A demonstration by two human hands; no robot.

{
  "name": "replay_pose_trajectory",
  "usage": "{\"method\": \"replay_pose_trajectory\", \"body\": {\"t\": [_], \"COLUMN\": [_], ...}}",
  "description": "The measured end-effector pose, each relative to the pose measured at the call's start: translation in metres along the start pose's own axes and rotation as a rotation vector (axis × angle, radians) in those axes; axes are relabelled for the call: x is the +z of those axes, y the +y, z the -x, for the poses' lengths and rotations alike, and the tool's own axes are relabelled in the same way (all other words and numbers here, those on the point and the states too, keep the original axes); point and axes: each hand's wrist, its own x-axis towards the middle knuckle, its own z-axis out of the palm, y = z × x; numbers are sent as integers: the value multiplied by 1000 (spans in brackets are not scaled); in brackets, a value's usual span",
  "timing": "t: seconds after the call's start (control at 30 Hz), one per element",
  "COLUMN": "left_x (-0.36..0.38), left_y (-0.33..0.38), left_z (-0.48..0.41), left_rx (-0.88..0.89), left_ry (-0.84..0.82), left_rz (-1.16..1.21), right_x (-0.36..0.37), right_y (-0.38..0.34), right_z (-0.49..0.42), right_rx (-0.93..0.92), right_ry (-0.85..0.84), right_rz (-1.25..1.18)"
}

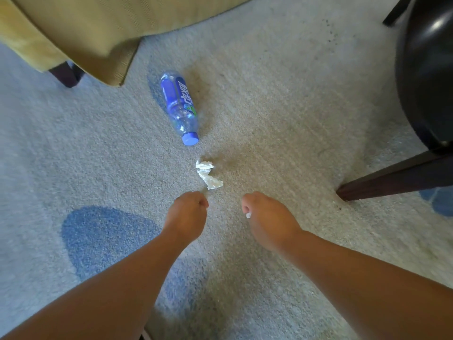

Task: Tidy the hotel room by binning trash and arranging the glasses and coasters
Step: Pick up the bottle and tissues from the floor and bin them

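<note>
Step in hand: picking trash off the carpet [294,94], likely early; no bin, glasses or coasters in view
Right hand [266,218]: fingers curled round a white tissue scrap [248,215]
Left hand [187,213]: fingers curled under; whether they hold anything cannot be told
Crumpled tissue [208,175]: on the carpet, just beyond the left hand
Plastic bottle [178,104]: on its side, farther out, cap toward the person
Next move: probably pinch the tissue; the bottle needs a free hand
Surroundings: armchair [85,28] far left, dark table [426,69] and its leg [392,182] right; neither blocks the reach

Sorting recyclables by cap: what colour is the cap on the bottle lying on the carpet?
The cap is blue, seen clearly in the head view.
</note>
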Motion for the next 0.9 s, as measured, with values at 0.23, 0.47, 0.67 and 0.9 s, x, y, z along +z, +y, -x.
{"method": "replay_pose_trajectory", "body": {"t": [0.23,0.47,0.67,0.9], "left_x": [-14,-3,11,16], "left_y": [-16,-24,-28,-25], "left_z": [-19,-28,-29,-26], "left_rx": [-16,-11,-49,-57], "left_ry": [57,19,-41,-48], "left_rz": [-41,-86,-141,-68], "right_x": [-9,-7,-5,-2], "right_y": [-14,-16,-14,-13], "right_z": [-20,-25,-28,-23], "right_rx": [-5,53,55,67], "right_ry": [77,68,92,86], "right_rz": [2,-57,-59,-97]}}
